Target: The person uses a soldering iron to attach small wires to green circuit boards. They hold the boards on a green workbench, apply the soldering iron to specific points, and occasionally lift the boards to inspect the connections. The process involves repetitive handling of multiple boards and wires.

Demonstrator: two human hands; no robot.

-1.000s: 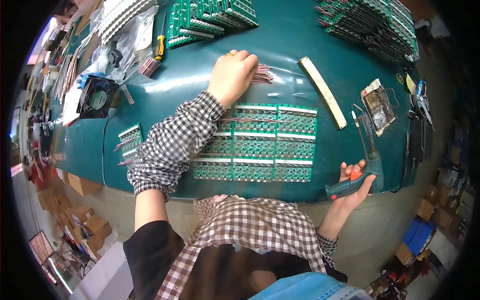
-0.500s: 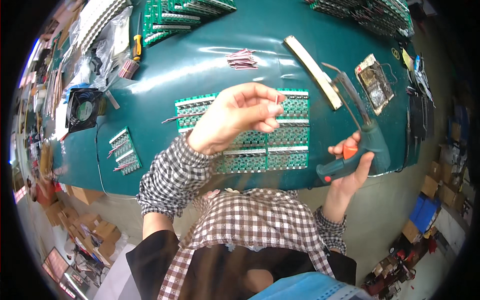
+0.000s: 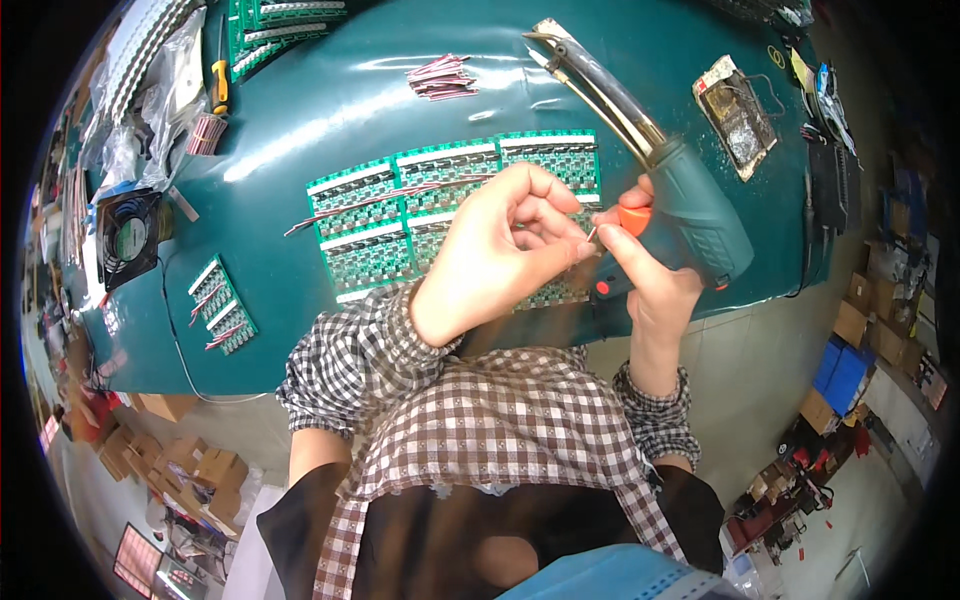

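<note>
Left hand point(image 3: 500, 250) lifted off the teal mat point(image 3: 300, 120) since a second ago, when it lay flat near the wire bundle point(image 3: 442, 77) at the far side; now raised over the circuit-board panels point(image 3: 400, 215), fingertips pinched on something thin, probably one short wire, too small to confirm. Right hand point(image 3: 645, 275) brought up and inward too, closed around the grip of a green soldering gun point(image 3: 690, 215), forefinger on its orange trigger, long metal tip pointing away toward the far edge. Both hands nearly meeting above the panels: reads as wire fetched and being presented to the tool, soldering apparently about to start, none seen yet. Count: one soldering gun; one loose bundle of red-and-white wires; about six green panels in the central block, some hidden under the hands; two small boards point(image 3: 222, 305) at the left; one black fan point(image 3: 128, 238); one metal tip-cleaner stand point(image 3: 738, 115) at the right.
</note>
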